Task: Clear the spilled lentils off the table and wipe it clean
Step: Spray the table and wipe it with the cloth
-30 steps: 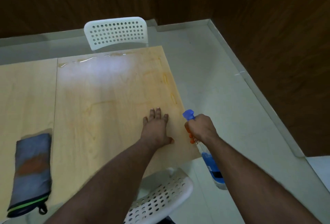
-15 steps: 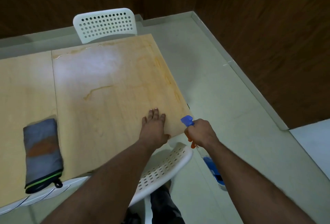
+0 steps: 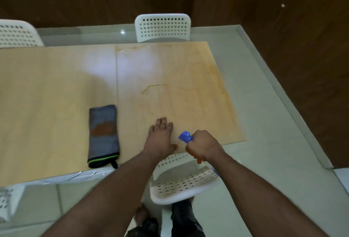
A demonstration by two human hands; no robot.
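Lentils themselves are nowhere to be seen; only orange-yellow smears remain on the table [image 3: 170, 77], so the clearing looks done and the wiping is what is left, as far as one can judge.

Nearest, at the bottom of the frame, two bare forearms reach up and forward from the lower corners. Between them, lower centre, sits a white perforated chair [image 3: 181, 183] tucked at the table's near edge, with the person's feet on the pale floor beneath.

The left hand [image 3: 162, 138], just below centre, lies flat on the table near its front edge, fingers straight and together, pointing away, holding nothing. The right hand [image 3: 203, 147], just to its right, is fisted around the neck of a spray bottle [image 3: 186, 137]. Its blue nozzle points up and left over the table; an orange trigger pokes out below the fist. The rest of the bottle is hidden behind the hand and arm.

To the left of the hands, a folded grey cloth [image 3: 103, 134] with an orange-brown stain and a green-striped end lies on the table near the front edge, apart from both hands and not in use.

Further up, the stains run in a curved line at centre and along the table's right and far edges. A glare patch sits upper centre.

Beyond the table, a second white chair [image 3: 162, 27] stands at upper centre, another at upper left, before dark wood walls.
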